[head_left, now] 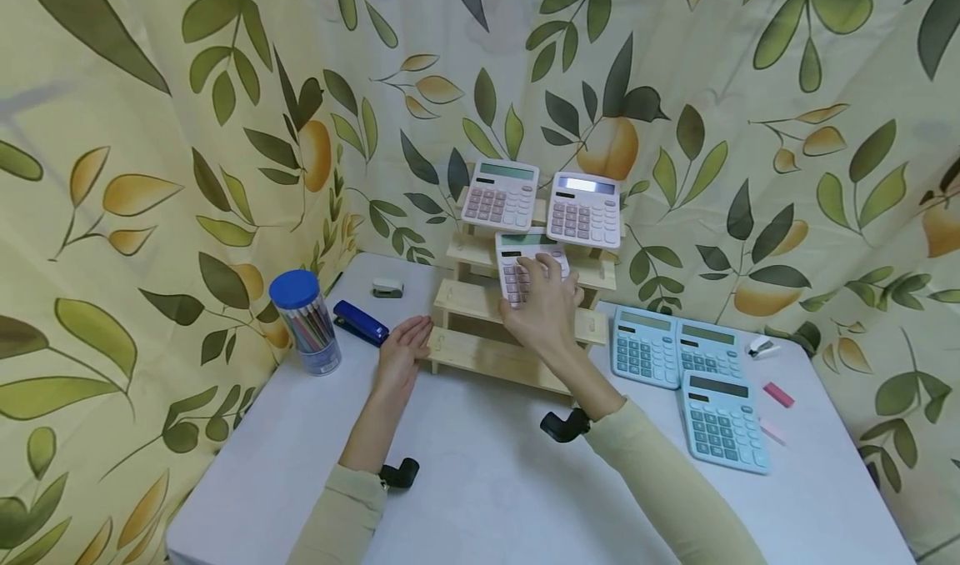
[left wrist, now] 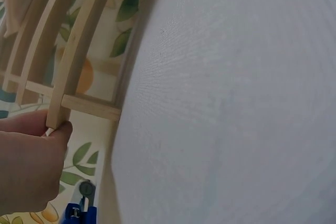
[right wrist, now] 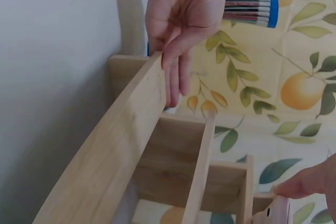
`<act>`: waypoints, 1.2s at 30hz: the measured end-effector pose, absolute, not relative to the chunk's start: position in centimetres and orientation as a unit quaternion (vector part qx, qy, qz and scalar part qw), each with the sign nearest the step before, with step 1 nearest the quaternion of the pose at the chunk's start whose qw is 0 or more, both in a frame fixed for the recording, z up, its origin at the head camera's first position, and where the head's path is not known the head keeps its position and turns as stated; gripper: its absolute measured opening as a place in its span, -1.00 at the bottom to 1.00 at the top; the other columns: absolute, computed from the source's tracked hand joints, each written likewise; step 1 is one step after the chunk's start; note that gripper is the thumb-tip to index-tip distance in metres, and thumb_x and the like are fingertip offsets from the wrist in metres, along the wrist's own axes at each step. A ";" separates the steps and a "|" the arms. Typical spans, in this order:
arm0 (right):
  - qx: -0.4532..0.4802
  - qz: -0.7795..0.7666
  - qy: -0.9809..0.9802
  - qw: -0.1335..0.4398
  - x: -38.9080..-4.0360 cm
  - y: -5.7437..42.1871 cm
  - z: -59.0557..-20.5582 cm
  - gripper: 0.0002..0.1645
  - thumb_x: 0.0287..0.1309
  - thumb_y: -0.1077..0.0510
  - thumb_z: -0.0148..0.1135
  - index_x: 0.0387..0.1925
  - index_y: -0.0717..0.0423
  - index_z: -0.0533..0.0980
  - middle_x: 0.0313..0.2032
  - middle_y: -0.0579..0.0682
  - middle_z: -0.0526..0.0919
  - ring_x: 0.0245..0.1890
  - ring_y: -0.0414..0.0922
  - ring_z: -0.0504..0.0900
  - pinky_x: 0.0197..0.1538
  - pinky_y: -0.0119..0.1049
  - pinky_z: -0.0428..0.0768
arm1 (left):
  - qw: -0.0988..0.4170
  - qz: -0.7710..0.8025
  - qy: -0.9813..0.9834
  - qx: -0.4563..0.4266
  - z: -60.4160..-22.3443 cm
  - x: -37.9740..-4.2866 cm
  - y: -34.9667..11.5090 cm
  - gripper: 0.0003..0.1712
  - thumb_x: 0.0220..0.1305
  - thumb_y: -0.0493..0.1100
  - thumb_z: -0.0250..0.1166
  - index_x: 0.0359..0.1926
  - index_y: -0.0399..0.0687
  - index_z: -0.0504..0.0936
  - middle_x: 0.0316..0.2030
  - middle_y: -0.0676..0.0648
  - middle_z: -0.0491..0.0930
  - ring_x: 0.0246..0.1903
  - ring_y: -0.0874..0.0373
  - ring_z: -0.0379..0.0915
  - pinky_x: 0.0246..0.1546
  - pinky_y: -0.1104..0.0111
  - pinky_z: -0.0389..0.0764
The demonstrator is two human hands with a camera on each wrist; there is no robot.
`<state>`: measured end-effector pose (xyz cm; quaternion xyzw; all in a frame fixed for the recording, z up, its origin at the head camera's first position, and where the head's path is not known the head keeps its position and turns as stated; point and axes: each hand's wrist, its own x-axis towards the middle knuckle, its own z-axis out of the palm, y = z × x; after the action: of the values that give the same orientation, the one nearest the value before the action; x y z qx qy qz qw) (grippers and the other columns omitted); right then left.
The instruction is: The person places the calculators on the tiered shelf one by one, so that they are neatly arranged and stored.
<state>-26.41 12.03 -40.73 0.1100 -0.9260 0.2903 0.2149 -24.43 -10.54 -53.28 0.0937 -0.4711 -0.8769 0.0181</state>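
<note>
A wooden tiered stand [head_left: 487, 355] stands at the back middle of the table. My left hand [head_left: 401, 355] pinches the left end of its lowest step between thumb and fingers, as the left wrist view shows. On the upper part of the stand, my right hand [head_left: 546, 311] grips a pink calculator [head_left: 513, 275], its fingers lying over the keys and edge. In the right wrist view a fingertip touches that calculator's edge [right wrist: 277, 212]. Two more pink calculators, a left one [head_left: 500, 194] and a right one [head_left: 583, 208], lean side by side on the top step.
Three blue calculators [head_left: 723, 422] lie right of the stand, beside a small white item [head_left: 762, 347] and a pink-red eraser-like block [head_left: 778, 394]. Left are a blue stapler [head_left: 362, 322], a small white-and-dark item [head_left: 387, 287] and a blue-lidded jar of pencils [head_left: 306, 323]. A patterned curtain [head_left: 675, 65] hangs behind.
</note>
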 end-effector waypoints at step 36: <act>0.070 0.248 -0.943 0.213 -30.6 5.0 -41.3 -0.25 0.20 -0.21 0.48 0.29 0.09 0.54 0.47 0.25 0.27 0.42 0.68 0.01 0.41 0.46 0.08 | 0.021 -0.882 -0.464 0.079 -53.4 -24.2 -10.6 -0.17 0.19 -0.77 -0.08 0.52 -0.49 0.13 0.47 -0.43 0.26 0.52 -0.19 0.18 0.53 0.20 0.27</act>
<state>-30.62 5.02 -41.28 0.0696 -0.9425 0.2477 0.2131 -24.25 -10.59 -53.36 0.0786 -0.4639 -0.8821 0.0208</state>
